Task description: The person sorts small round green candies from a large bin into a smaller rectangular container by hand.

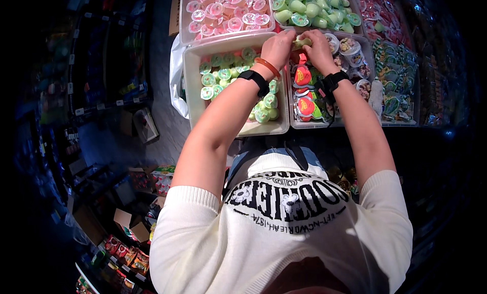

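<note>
My left hand [277, 49] and my right hand [319, 49] come together over the divide between the two near bins. Their fingertips close on a small yellow-green jelly cup [303, 42], partly hidden by the fingers. Below my left forearm, the near left bin [195, 107] holds green jelly cups [224, 74] in rows, lids up. Under my right hand and wrist, the near right bin [310, 125] has red-and-green packets [304, 106] and round clear tubs [350, 46] of mixed sweets.
Beyond lie a bin of pink jelly cups [223, 12] and a heap of pale green jelly cups [315, 8]. Red wrapped sweets [380, 14] and green packets [394, 80] are at the right. A white plastic bag [177, 78] hangs at left; dark shelves [109, 55] stand farther left.
</note>
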A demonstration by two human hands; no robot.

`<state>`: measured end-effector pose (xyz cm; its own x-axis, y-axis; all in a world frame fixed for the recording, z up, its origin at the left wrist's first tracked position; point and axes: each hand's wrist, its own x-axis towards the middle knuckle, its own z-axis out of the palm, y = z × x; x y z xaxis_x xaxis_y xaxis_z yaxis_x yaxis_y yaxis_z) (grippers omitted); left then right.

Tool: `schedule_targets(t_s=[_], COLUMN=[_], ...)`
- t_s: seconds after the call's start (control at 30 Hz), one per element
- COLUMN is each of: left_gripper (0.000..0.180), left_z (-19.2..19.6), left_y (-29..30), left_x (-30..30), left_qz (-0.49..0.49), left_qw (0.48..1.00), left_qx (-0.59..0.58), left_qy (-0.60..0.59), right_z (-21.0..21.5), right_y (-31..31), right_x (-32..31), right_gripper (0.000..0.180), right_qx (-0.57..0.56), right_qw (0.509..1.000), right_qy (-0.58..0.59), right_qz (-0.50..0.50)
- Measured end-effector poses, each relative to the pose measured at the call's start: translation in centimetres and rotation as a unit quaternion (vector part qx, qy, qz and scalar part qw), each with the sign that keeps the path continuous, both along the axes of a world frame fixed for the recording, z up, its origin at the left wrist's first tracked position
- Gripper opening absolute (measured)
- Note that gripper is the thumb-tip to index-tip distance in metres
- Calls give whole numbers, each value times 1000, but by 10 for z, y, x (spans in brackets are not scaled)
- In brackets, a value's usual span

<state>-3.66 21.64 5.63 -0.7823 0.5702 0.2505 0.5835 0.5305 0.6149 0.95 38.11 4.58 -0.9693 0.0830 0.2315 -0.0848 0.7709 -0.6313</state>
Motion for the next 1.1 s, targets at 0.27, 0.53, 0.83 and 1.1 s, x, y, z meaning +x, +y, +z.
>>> schedule_targets(t_s=[0.27,0.53,0.83,1.1], left_gripper=[7,13,12,13], left_z=[-3,-21,-78,-95], left_y=[-24,-176,-136,-74], left_x=[-19,-28,-6,-10], left_qz=[7,187,159,186], left_qw=[988,889,820,797], left_qx=[114,185,254,248], left_qy=[-101,-374,-488,-519], right_z=[3,33,45,48], right_y=[4,3,-49,-57], right_x=[1,57,110,119], right_gripper=[26,25,24,24], right_qx=[-92,-388,-540,-538], right_qw=[990,911,832,832], right_qy=[53,15,-64,-65], right_qz=[-92,-138,-112,-120])
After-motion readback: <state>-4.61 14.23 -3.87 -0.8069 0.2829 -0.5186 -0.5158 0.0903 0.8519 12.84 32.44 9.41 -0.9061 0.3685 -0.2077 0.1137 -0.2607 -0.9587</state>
